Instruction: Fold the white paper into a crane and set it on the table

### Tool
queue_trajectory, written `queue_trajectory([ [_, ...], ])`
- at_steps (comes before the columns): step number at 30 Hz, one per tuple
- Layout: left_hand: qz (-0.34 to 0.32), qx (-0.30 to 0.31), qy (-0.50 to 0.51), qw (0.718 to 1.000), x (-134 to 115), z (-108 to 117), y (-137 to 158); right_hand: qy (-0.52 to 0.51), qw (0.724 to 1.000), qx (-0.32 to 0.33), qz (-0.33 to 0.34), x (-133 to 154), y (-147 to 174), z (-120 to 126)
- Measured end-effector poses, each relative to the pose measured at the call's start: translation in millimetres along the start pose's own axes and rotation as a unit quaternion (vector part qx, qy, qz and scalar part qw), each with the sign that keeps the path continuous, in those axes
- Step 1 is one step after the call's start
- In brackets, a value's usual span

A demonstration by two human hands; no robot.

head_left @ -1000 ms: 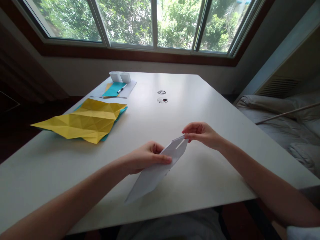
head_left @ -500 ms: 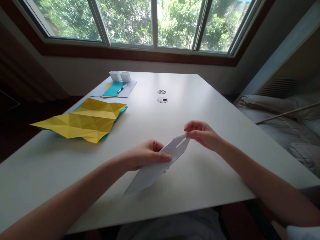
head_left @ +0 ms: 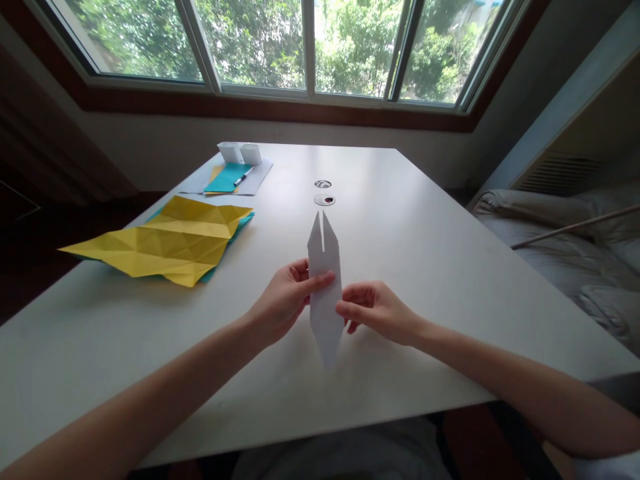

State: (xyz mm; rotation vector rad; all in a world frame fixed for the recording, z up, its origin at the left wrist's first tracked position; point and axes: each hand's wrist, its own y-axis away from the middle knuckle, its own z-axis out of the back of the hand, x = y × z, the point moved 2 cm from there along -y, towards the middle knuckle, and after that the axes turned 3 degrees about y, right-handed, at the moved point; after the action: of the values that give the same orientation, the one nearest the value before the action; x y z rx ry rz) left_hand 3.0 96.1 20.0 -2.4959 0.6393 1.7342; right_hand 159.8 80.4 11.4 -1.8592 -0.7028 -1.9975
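A long folded white paper (head_left: 326,320) stands nearly upright above the near part of the table. Its top end splits into two narrow points with a slit between them, and its bottom tapers to a single point. My left hand (head_left: 287,297) grips its left edge, thumb across the front and fingers behind. At the lower right edge, my right hand (head_left: 377,312) pinches the paper between thumb and curled fingers. The back of the paper is hidden.
Creased yellow paper (head_left: 175,240) lies over teal paper (head_left: 215,272) on the white table (head_left: 425,267), to the left. Farther back are teal sheets (head_left: 225,179), a pen (head_left: 243,177) and two small white boxes (head_left: 251,155). Two round inserts (head_left: 325,200) sit mid-table.
The white paper has turned from a slant to nearly vertical, points away from me. My right hand has come down from the split tip to the right edge; my left hand still holds on.
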Motion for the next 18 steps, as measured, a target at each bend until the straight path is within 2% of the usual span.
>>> queue_trajectory([
  [4, 0.005, 0.011, -0.024, 1.000, 2.0, 0.7, -1.8, 0.010, 0.999, -0.049, 0.000, -0.9, -4.2, 9.4],
  [7, -0.019, -0.012, -0.043, 0.999, 2.1, 3.4, -4.2, 0.016, 0.997, -0.069, 0.000, 0.0, -5.8, 15.0],
  [9, -0.042, -0.035, -0.057, 0.997, 1.9, 4.7, -5.1, 0.002, 0.998, -0.060, -0.020, -0.5, -5.7, 15.4],
  [13, -0.053, -0.058, -0.085, 0.993, 0.8, 4.5, -4.6, -0.005, 0.999, 0.003, -0.047, -2.8, -5.0, 10.9],
  [18, -0.052, -0.053, -0.073, 0.995, 1.3, 3.4, -5.4, -0.011, 0.999, 0.011, -0.049, -3.8, -4.7, 8.0],
])
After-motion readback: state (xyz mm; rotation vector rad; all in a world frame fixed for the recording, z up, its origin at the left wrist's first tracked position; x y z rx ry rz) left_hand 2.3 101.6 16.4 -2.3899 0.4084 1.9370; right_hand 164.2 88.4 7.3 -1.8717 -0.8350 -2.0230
